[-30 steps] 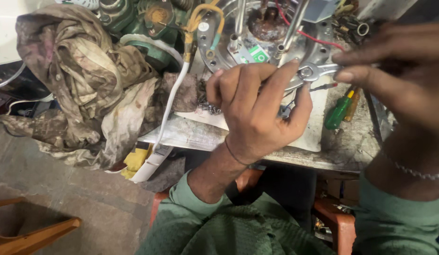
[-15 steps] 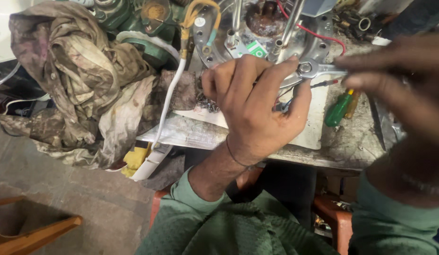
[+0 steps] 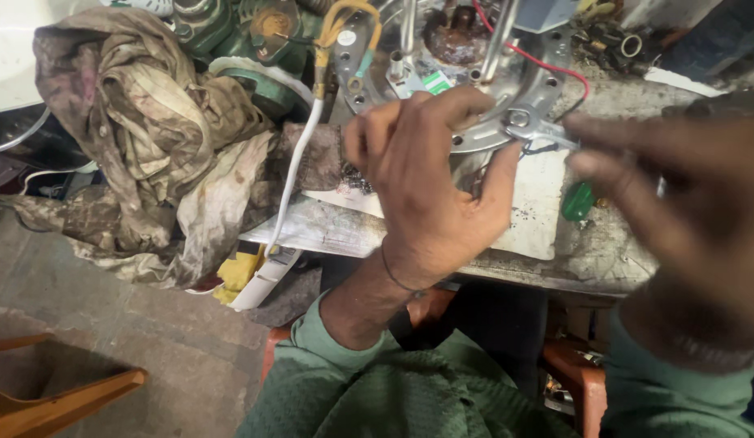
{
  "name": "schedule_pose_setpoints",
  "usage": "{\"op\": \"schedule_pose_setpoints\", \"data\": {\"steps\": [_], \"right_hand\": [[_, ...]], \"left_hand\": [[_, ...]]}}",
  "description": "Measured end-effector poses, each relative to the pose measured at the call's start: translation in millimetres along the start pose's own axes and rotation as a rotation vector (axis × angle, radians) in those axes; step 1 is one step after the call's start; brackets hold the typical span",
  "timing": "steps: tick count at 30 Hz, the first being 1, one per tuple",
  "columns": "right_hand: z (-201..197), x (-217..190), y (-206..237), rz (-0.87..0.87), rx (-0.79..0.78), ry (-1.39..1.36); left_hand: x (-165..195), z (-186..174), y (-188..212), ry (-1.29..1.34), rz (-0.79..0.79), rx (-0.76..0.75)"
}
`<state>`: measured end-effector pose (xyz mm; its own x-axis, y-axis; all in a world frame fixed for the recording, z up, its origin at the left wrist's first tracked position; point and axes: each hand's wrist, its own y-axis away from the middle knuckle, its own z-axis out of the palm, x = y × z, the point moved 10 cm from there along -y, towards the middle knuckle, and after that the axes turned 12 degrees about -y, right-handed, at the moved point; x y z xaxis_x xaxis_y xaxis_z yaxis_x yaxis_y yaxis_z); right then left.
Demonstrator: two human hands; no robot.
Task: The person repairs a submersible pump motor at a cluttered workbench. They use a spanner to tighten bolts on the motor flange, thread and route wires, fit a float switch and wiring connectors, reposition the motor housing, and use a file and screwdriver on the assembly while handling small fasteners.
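Since the last frame the right hand (image 3: 677, 195) has slid lower and closer to the camera, blurry now, fingers pinched on the handle of a small spanner (image 3: 537, 128). Its ring end sits on the rim of the round metal plate (image 3: 482, 81) on the workbench (image 3: 604, 251). Left hand (image 3: 434, 178) curls over the plate's near edge, thumb up beside the spanner head, gripping the plate. Green screwdriver (image 3: 578, 201) lies just below; dirty rag (image 3: 150, 154) is piled off left by a white cable (image 3: 292, 174).
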<state>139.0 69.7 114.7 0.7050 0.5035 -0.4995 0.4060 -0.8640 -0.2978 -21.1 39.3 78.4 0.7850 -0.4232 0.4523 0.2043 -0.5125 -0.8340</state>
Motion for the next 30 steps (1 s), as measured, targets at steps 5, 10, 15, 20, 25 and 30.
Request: {"op": "schedule_pose_setpoints", "data": {"steps": [5,10,15,20,25,30], "right_hand": [[25,-56,67,-0.361,0.312,0.383],[12,-53,48,-0.212,0.258,0.269],[-13,-25,-20,-0.117,0.045,-0.141],[-1,-10,45,-0.036,0.342,-0.067],[15,-26,50,-0.195,0.224,0.064],[-7,64,-38,-0.317,-0.015,-0.600]], "left_hand": [[-3,0,7,0.062,-0.018,0.005],[-5,2,10,0.047,-0.010,0.032],[-7,6,7,0.035,-0.001,0.055],[-10,6,6,0.053,-0.021,0.062],[-13,5,6,0.064,-0.023,0.105],[-13,10,8,0.065,-0.002,0.033]]}}
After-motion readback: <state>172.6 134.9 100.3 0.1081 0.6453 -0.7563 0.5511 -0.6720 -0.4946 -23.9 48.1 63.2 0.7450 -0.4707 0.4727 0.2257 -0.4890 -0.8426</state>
